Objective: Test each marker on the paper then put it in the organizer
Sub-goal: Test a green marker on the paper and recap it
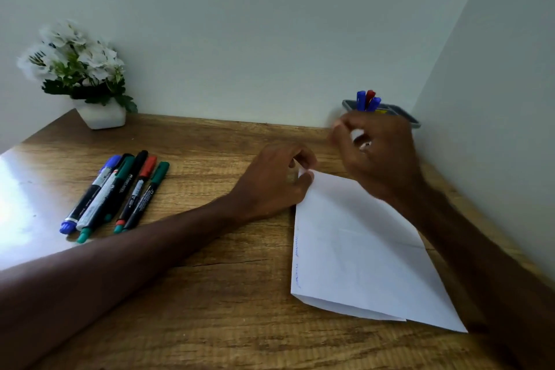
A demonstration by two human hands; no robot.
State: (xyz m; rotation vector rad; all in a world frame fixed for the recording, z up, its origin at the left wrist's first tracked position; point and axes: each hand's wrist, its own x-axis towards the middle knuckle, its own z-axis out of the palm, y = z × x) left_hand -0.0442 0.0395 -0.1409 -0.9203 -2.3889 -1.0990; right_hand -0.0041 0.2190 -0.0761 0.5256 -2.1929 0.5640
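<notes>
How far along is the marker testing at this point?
Done: blue and red markers stand in the organizer, and the paper carries blue scribbles. In hand: the left hand pinches the paper's corner; the right hand is blurred near the organizer. Left: a row of markers waits on the desk.

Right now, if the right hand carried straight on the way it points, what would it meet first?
Most likely the grey organizer just beyond it, with blue and red markers standing in it. The right hand is blurred, so depth is uncertain.
</notes>
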